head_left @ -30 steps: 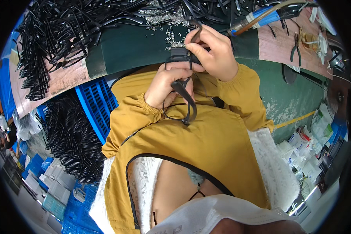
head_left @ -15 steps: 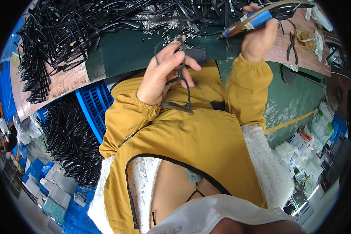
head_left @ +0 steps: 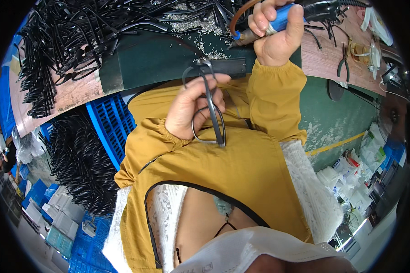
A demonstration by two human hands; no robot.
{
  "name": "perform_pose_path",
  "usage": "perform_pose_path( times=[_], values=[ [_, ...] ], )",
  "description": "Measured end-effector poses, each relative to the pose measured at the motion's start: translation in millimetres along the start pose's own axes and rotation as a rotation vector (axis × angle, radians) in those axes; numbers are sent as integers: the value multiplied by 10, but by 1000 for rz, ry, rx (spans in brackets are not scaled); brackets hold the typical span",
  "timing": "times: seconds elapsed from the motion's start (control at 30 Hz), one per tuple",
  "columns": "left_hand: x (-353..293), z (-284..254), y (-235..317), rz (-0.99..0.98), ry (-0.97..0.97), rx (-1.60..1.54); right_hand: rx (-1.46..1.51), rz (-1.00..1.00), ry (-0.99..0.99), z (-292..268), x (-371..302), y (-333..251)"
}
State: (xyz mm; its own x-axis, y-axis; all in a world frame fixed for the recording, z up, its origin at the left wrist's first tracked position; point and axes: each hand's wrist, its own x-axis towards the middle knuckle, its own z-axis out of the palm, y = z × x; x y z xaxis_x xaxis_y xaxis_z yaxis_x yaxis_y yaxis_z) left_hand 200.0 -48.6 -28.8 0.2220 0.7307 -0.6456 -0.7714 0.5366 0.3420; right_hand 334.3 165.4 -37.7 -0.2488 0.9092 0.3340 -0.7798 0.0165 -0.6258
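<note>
My left hand (head_left: pixel 181 113) is closed around a black eyeglass frame (head_left: pixel 217 125), held just above my lap at the table's near edge. A rim and a long dark temple arm hang below my fingers, and the frame's upper end reaches up toward the table. My right hand (head_left: pixel 278 48) grips an electric screwdriver (head_left: pixel 316 12) with a blue and black body. The tool points to the left, its tip low over the dark green mat (head_left: pixel 143 63), a little above and right of the eyeglass frame. Small metal screws (head_left: pixel 196 27) lie scattered on the mat beyond my left hand.
Heaped black temple arms (head_left: pixel 132 16) cover the back of the table, with eyeglass frames (head_left: pixel 41 73) piled at the left. More black frames (head_left: pixel 82 168) fill a spot beside a blue crate (head_left: pixel 111 118). Pliers (head_left: pixel 343 63) lie at the right.
My right hand has brought the screwdriver left, nearer the eyeglass frame. My left hand has dropped slightly toward me and turned the frame, so its temple arm now shows lengthwise.
</note>
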Motion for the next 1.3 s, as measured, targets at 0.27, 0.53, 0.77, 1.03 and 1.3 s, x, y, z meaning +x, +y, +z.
perform_pose_path(
  times=[0.27, 0.53, 0.77, 1.03, 1.3],
  values=[
    [36, 69, -179, -194, -4, -142, -44, 120, -84, 236, -726, -154],
    [71, 24, -208, -174, -47, -168, -172, 68, 18, 488, -810, -246],
    [108, -96, -253, -179, -89, -202, -70, 195, 49, 597, -965, -110],
    [138, -151, -218, -171, -145, -193, -127, -14, -85, 543, -826, -163],
    [161, -181, -231, -182, -132, -188, -200, -22, 19, 560, -900, -132]
  ],
)
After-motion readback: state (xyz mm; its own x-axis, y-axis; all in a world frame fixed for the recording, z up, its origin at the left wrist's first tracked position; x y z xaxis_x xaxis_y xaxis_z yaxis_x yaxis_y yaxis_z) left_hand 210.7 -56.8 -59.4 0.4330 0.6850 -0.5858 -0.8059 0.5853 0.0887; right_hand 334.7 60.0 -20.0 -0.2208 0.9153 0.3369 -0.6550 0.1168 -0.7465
